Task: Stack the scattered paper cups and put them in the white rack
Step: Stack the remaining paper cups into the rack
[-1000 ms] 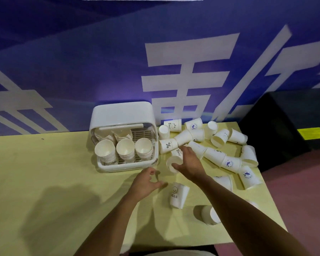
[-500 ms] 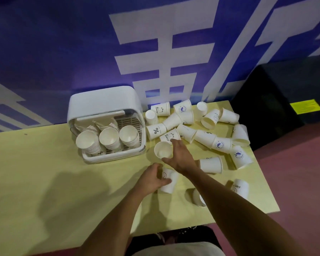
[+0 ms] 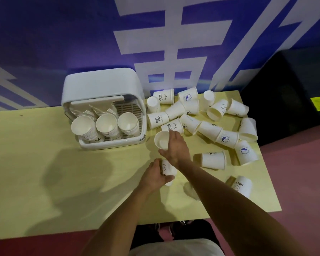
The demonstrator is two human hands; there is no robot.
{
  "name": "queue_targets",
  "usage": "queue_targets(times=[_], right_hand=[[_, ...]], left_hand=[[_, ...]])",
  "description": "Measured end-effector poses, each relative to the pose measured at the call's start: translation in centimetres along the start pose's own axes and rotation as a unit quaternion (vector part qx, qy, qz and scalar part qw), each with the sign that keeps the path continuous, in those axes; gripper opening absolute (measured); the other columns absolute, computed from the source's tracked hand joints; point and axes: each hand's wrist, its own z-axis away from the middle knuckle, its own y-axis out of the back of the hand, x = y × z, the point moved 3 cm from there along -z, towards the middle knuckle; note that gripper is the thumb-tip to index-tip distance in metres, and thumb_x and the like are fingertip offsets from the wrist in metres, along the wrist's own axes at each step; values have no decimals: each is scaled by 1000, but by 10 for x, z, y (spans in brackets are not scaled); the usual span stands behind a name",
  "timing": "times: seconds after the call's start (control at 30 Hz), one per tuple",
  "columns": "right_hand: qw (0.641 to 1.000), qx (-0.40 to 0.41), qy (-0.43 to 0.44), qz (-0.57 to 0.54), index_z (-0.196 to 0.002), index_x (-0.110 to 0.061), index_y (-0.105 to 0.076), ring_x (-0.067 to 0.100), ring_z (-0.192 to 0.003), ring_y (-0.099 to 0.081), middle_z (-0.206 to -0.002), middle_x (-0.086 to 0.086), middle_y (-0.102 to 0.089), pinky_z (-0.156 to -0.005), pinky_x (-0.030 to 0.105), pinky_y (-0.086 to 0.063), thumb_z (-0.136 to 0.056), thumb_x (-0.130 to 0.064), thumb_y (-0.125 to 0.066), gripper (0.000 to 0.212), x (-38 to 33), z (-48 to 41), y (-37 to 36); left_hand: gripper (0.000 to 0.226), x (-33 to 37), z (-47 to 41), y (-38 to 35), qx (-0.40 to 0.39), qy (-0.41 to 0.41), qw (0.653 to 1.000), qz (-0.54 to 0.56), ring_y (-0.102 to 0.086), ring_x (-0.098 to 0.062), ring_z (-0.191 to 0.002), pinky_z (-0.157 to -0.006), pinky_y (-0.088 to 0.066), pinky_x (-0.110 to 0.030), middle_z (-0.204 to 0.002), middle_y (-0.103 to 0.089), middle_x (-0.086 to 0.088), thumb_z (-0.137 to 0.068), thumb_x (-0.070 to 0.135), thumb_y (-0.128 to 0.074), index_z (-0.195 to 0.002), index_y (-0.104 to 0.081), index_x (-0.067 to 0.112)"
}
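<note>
**Left hand now has its cup: both hands loaded, ready to nest**

A second ago your left hand point(image 3: 154, 176) was open and reaching across the desk point(image 3: 44, 163). Now its fingers and thumb are curled round the smiley cup point(image 3: 168, 169), which lies on its side at the near edge of the pile. Your right hand point(image 3: 175, 147) has not let go: it grips the mouth-up cup point(image 3: 162, 140) by the side, just to the right of the rack point(image 3: 102, 85), with the opening facing you.

So each hand holds one cup, and the two sit close together, your right wrist crossing just above the smiley cup. The next step, as I judge it, is to slide one into the other and keep building.

The rack stands at the far left of the desk with three stacks point(image 3: 107, 126) leaning in its front row, so earlier batches are in. Many loose cups point(image 3: 211, 130) lie tipped over to the right, some touching. Most of the work is ahead of you. Mind the cups right behind your right hand; a careless lift could roll them.
</note>
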Motion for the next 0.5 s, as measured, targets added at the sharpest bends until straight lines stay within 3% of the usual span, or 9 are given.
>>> queue_targets(times=[0.27,0.5], right_hand=[[999,37,29,-26,-140,-4,-43,31,-114,-53,-126,12,-54,-89,38,-46,-77,-32,-77,77,-3,2,9],[994,69,54,-61,-136,-10,-46,26,-112,-55,-124,8,-56,-91,39,-49,-75,-34,-80,74,-29,-9,41]], left_hand=[[71,-6,8,12,15,2,1000,-11,-59,-18,-107,-91,-50,-36,-122,-60,1,-72,43,-78,-131,-44,21],[78,-1,13,66,93,-16,996,-7,-56,-21,-116,-95,-47,-34,-130,-56,0,-74,41,-78,-139,-41,20]])
